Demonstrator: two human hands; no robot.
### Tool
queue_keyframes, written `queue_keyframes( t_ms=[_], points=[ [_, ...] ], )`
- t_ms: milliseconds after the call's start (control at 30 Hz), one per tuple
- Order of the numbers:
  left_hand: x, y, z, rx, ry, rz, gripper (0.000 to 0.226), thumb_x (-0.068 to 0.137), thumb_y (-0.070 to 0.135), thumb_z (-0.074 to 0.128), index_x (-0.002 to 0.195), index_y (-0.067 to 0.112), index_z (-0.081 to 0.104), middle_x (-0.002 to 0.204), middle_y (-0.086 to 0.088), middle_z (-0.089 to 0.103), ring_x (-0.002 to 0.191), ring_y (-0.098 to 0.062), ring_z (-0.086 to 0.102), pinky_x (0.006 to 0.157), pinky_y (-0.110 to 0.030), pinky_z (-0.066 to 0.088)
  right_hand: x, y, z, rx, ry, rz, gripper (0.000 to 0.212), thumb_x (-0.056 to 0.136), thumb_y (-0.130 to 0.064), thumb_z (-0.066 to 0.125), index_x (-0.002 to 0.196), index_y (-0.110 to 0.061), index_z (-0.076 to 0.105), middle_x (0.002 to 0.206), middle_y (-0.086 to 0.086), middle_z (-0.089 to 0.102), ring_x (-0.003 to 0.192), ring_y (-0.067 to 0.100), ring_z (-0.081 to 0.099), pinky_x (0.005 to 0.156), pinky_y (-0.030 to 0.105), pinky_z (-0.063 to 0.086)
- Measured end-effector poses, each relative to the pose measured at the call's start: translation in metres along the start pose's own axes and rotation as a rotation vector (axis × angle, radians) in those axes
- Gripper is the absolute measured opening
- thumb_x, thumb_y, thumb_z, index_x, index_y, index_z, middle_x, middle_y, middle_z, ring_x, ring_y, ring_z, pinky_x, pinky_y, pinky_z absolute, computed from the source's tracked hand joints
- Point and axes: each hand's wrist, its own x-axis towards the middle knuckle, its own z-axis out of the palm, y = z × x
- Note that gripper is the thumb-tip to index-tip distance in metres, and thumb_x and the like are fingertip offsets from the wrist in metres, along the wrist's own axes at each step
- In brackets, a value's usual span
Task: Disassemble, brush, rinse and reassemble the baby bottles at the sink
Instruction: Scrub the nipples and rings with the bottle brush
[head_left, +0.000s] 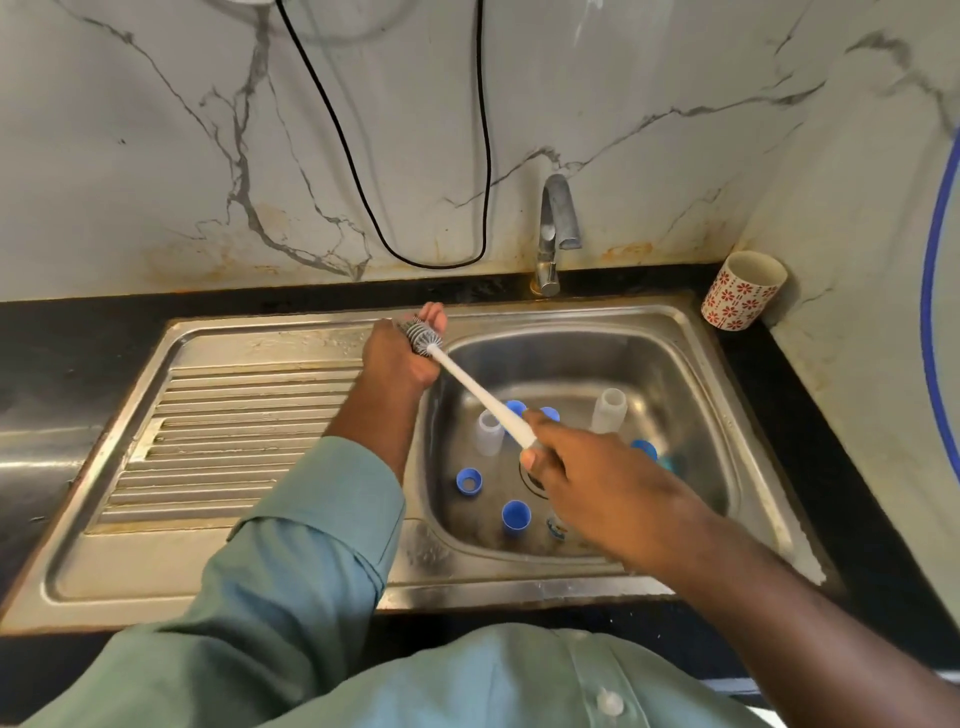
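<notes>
While R hand (563, 460) pinched the white brush (470, 387) handle over the sink (691, 364) basin | L hand (402, 353) curled round the bristle head, up-left of that grip | bottle bodies (609, 410) & blue caps (516, 517) stood below/beside grip | tap (556, 228) beyond, patterned cup (743, 291) far R.

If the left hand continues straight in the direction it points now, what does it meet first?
The left hand, gripping the brush head, points up and away toward the back rim of the sink. Beyond that come the black counter strip and the marble wall. Depth is unclear, so probably the wall.
</notes>
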Motion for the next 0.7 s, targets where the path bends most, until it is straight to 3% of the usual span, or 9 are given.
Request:
queue_keyframes(
  t_ms=[100,233,367,433,500,600,700],
  points=[
    [-0.003,-0.006,0.01,0.066,-0.001,0.017,0.033,0.107,0.017,0.033,0.103,-0.005,0.058,0.078,-0.017,0.069,0.06,-0.023,0.071,0.054,-0.031,0.06,0.004,-0.001,-0.007,0.074,-0.043,0.052,0.032,0.102,-0.043,0.03,0.132,-0.037,0.042,0.073,-0.005,0.054,0.046,0.008,0.049,0.043,0.028,0.038],
    [-0.005,-0.001,0.018,-0.022,-0.016,0.002,0.037,0.109,0.021,0.033,0.095,-0.004,0.056,0.08,-0.019,0.068,0.081,-0.026,0.071,0.064,-0.031,0.06,0.005,0.0,-0.004,-0.014,0.021,-0.025,0.039,0.102,-0.044,0.028,0.136,-0.029,0.038,0.08,-0.002,0.055,0.059,0.012,0.054,0.055,0.029,0.042],
    [-0.01,-0.012,0.028,-0.036,-0.038,-0.011,0.04,0.109,0.021,0.033,0.094,-0.008,0.058,0.068,-0.02,0.068,0.055,-0.028,0.07,0.052,-0.034,0.06,0.016,0.0,-0.007,-0.011,0.019,-0.018,0.046,0.103,-0.043,0.028,0.149,-0.037,0.024,0.086,0.0,0.057,0.07,0.017,0.057,0.065,0.039,0.051],
    [-0.005,-0.006,0.026,-0.04,-0.021,-0.037,0.037,0.108,0.02,0.035,0.097,-0.007,0.058,0.064,-0.02,0.066,0.049,-0.026,0.067,0.048,-0.032,0.059,0.007,0.0,-0.008,-0.052,-0.021,-0.037,0.044,0.104,-0.041,0.028,0.148,-0.04,0.023,0.082,-0.003,0.056,0.064,0.014,0.055,0.056,0.031,0.046],
    [-0.006,-0.012,0.023,0.038,-0.067,-0.063,0.029,0.108,0.019,0.036,0.1,-0.001,0.055,0.059,-0.017,0.064,0.046,-0.022,0.064,0.04,-0.029,0.054,0.003,-0.001,-0.006,-0.056,-0.034,-0.044,0.043,0.104,-0.04,0.028,0.147,-0.041,0.023,0.078,-0.009,0.051,0.062,0.012,0.054,0.055,0.027,0.043],
    [-0.017,-0.037,0.024,0.093,-0.091,-0.085,0.029,0.107,0.014,0.039,0.091,-0.004,0.055,0.059,-0.018,0.064,0.048,-0.022,0.066,0.042,-0.027,0.053,0.02,0.001,-0.017,-0.039,0.058,-0.006,0.045,0.104,-0.04,0.03,0.148,-0.036,0.024,0.076,-0.011,0.049,0.072,0.015,0.059,0.068,0.039,0.053],
    [-0.011,-0.03,0.021,0.031,-0.002,-0.074,0.029,0.106,0.014,0.042,0.09,-0.005,0.056,0.067,-0.02,0.064,0.044,-0.023,0.065,0.04,-0.029,0.053,0.009,0.002,-0.013,-0.033,0.016,-0.043,0.042,0.104,-0.038,0.03,0.146,-0.035,0.028,0.073,-0.01,0.051,0.062,0.011,0.056,0.061,0.034,0.051]
  ],
)
